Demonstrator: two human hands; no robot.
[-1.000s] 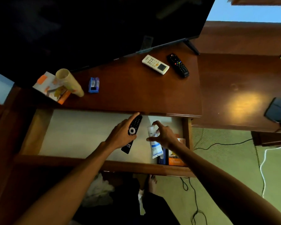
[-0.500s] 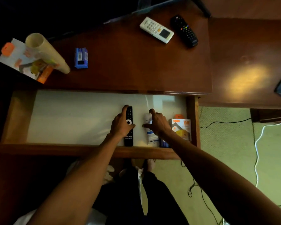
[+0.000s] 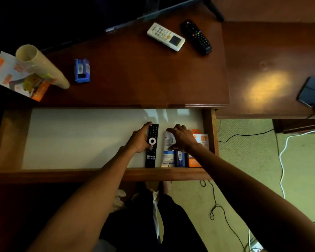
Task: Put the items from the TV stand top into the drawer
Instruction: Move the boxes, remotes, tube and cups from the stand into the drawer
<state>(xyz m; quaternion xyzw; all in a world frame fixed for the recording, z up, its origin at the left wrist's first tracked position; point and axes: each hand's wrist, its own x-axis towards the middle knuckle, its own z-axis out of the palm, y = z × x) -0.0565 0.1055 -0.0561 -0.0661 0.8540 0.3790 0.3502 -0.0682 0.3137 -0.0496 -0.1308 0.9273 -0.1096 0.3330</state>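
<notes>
Two bare forearms reaching forward and down into one open drawer with a pale liner.

Left hand: flat beside and against the left edge of a black TV remote, thumb on its lower buttons, forefinger stretched along its top left corner. Grip loose, not clenched; remote lying flat on the liner, lengthwise, white ring button at mid-body, base near the drawer front.

Right hand: fingers spread over a white tube lying flat just right of the remote, thumb tip touching it. Grip released rather than closed round it. White with blue band and small print, unreadable.

Crowded in the drawer's right corner, three more: small dark blue box with barcode, orange-and-white carton partly under the wrist, touching the tube's neighbour.

Drawer count: one remote, one tube, one blue box, one carton.

Farther, on the dark wood bench: one blue packet, one cardboard tube resting across one orange-and-white leaflet pack. Far back, two remotes side by side, nearly touching: one white with screen, one black with coloured buttons.
</notes>
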